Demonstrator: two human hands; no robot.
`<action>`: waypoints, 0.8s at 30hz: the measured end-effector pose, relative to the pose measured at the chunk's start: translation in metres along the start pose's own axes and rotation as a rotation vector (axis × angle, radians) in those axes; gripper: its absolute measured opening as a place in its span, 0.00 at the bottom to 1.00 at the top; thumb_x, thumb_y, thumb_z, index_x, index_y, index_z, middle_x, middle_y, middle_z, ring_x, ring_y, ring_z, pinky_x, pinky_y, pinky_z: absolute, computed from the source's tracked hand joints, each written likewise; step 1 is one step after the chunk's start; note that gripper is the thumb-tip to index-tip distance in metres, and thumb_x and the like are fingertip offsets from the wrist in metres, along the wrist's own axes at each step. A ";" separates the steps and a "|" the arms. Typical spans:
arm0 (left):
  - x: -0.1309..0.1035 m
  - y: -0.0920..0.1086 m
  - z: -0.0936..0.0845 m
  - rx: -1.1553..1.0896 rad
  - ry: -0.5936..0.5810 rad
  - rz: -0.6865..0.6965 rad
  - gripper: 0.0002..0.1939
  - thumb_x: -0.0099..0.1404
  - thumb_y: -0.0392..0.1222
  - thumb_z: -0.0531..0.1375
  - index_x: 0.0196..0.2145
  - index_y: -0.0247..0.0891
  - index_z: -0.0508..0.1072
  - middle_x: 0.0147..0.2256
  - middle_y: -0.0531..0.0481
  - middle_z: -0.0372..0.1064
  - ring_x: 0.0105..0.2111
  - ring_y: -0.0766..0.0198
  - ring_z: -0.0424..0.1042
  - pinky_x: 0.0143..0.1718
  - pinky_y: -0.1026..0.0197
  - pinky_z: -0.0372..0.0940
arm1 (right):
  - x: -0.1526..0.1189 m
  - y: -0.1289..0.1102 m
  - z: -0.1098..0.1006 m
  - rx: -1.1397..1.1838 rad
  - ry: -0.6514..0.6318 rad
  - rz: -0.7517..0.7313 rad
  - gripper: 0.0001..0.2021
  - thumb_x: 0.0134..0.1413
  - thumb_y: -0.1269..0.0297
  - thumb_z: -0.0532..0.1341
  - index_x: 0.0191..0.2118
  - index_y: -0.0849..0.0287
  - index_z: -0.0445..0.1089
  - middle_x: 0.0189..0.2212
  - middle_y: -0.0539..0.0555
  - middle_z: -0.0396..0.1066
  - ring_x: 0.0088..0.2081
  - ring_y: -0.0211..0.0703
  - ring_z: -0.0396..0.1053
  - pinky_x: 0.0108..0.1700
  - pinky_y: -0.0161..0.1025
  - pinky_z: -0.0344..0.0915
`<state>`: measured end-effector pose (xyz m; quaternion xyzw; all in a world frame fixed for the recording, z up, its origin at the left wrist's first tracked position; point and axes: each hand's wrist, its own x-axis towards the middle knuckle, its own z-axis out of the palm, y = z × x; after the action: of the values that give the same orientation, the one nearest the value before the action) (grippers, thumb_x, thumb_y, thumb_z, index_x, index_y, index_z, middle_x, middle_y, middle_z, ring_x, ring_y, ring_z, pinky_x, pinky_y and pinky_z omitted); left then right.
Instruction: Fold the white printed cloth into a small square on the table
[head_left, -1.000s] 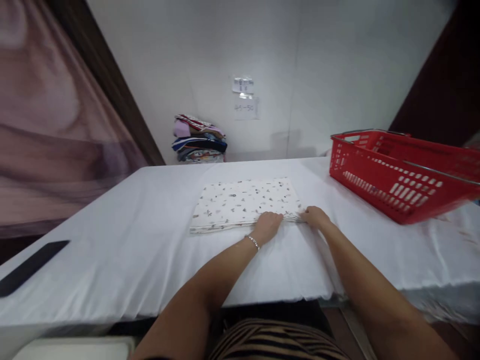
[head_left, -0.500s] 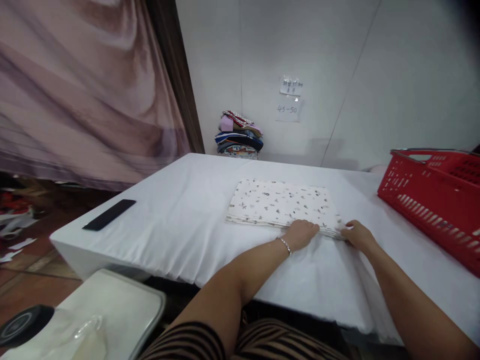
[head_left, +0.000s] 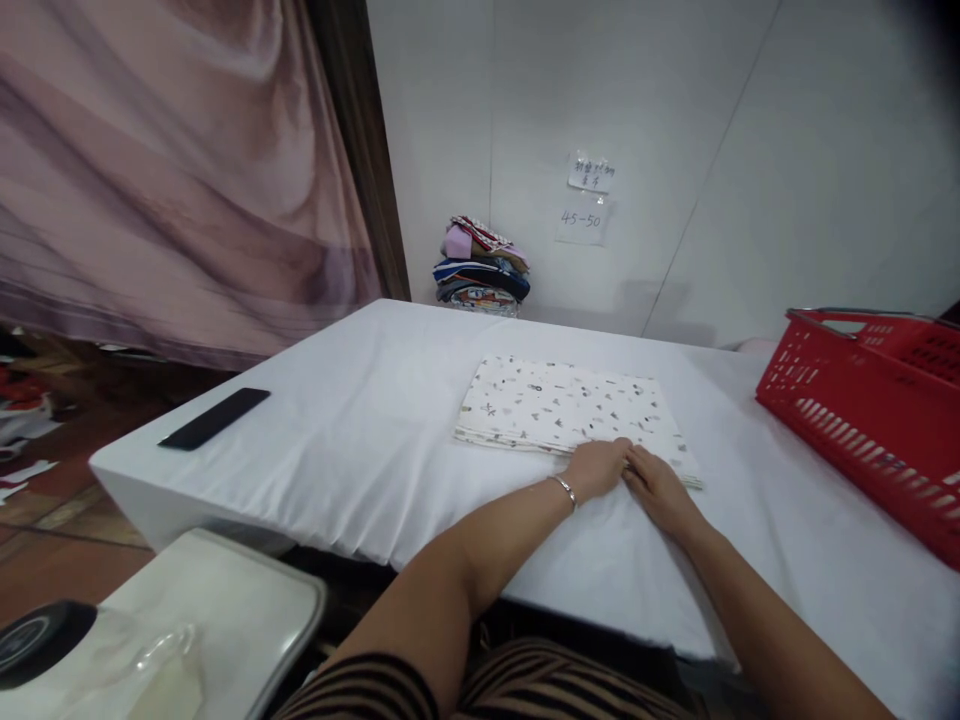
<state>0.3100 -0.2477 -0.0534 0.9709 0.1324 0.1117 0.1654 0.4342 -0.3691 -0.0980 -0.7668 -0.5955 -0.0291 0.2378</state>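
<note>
You have two hands in front of you, and they meet at one folded cloth. This cloth (head_left: 574, 400), white with many small printed figures, lies flat on the one counter (head_left: 352, 420), near its middle, with several layers visible along the near edge; I cannot count these layers exactly. Your left hand (head_left: 598, 468) rests at this near edge, its fingers bent and pressed together. Your right hand (head_left: 660, 488) is just beside it, and its fingertips touch the left fingers. Whether either hand pinches the cloth, I cannot tell, because the fingertips are hidden. On your left wrist there is one silver bracelet (head_left: 565, 492).

To your right stands one red basket (head_left: 870, 420), cut by the picture's edge. Toward the left end of the counter lies one flat black object (head_left: 216, 418). Behind the far edge there is one stack of folded fabrics (head_left: 481, 268); its pieces overlap too much for a sure count. Two paper signs are on the wall (head_left: 540, 100): an upper sign (head_left: 592, 173) with handwriting, and a lower sign (head_left: 581, 222) which reads "45-50". One pink curtain (head_left: 225, 180) hangs at the left.
</note>
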 end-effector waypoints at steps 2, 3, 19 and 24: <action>-0.008 -0.017 -0.013 0.001 0.036 0.022 0.16 0.66 0.37 0.49 0.49 0.41 0.68 0.45 0.49 0.72 0.44 0.61 0.69 0.45 0.59 0.63 | -0.004 0.004 0.003 -0.035 -0.013 0.003 0.23 0.60 0.56 0.48 0.56 0.60 0.63 0.58 0.61 0.61 0.60 0.54 0.55 0.59 0.55 0.53; -0.014 -0.028 -0.021 0.014 0.062 0.011 0.15 0.66 0.37 0.48 0.47 0.41 0.70 0.46 0.49 0.71 0.45 0.62 0.69 0.47 0.59 0.62 | -0.005 0.005 0.004 -0.047 -0.019 0.005 0.23 0.60 0.57 0.48 0.57 0.60 0.62 0.58 0.61 0.60 0.61 0.53 0.54 0.59 0.54 0.52; -0.061 -0.106 -0.072 0.237 0.002 0.047 0.14 0.67 0.40 0.51 0.29 0.38 0.73 0.35 0.48 0.69 0.37 0.63 0.66 0.37 0.61 0.59 | -0.006 -0.005 -0.001 -0.095 -0.021 0.005 0.23 0.62 0.58 0.47 0.59 0.59 0.59 0.60 0.59 0.58 0.62 0.51 0.52 0.61 0.54 0.51; -0.063 -0.108 -0.067 0.316 0.118 0.055 0.12 0.68 0.37 0.48 0.33 0.36 0.70 0.34 0.47 0.68 0.36 0.62 0.65 0.38 0.60 0.59 | -0.006 -0.006 -0.002 -0.102 -0.015 -0.004 0.22 0.62 0.58 0.47 0.60 0.56 0.59 0.60 0.58 0.57 0.62 0.51 0.51 0.60 0.54 0.51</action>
<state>0.2098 -0.1483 -0.0410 0.9798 0.1314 0.1510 -0.0005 0.4279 -0.3739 -0.0963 -0.7770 -0.5965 -0.0543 0.1937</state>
